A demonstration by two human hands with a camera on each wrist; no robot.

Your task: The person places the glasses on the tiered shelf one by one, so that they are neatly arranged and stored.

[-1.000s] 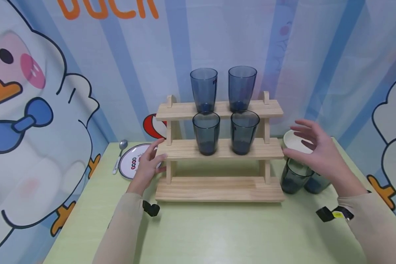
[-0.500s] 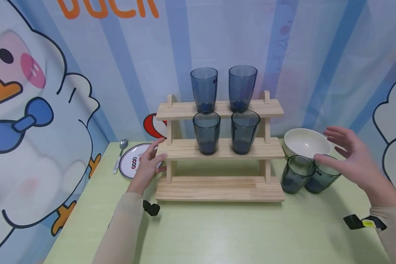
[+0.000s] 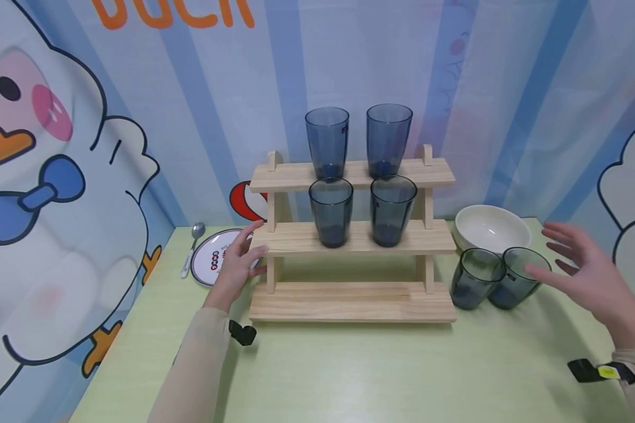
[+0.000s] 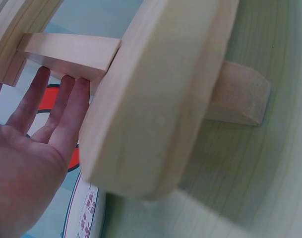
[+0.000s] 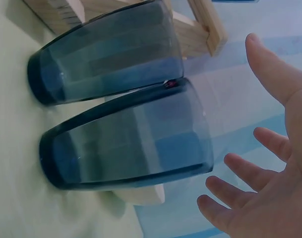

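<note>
1. We have four blue cups standing on the wooden rack (image 3: 349, 232): two on the top shelf (image 3: 349, 174), two on the middle shelf (image 3: 357, 238).
2. The bottom shelf (image 3: 349, 294) holds nothing, so we judge the work about two-thirds along.
3. Two more cups wait on the counter (image 3: 349, 370) just right of the rack, touching each other: the left cup (image 3: 473, 279) and the right cup (image 3: 518, 277), with a white bowl (image 3: 491, 226) just behind.
4. Our right hand (image 3: 587, 273) hovers beside the right cup, fingers spread, holding nothing.
5. Our left hand (image 3: 235, 264) rests with straight fingers against the rack's left post, near a plate (image 3: 211, 258) and spoon (image 3: 193, 247).
</note>
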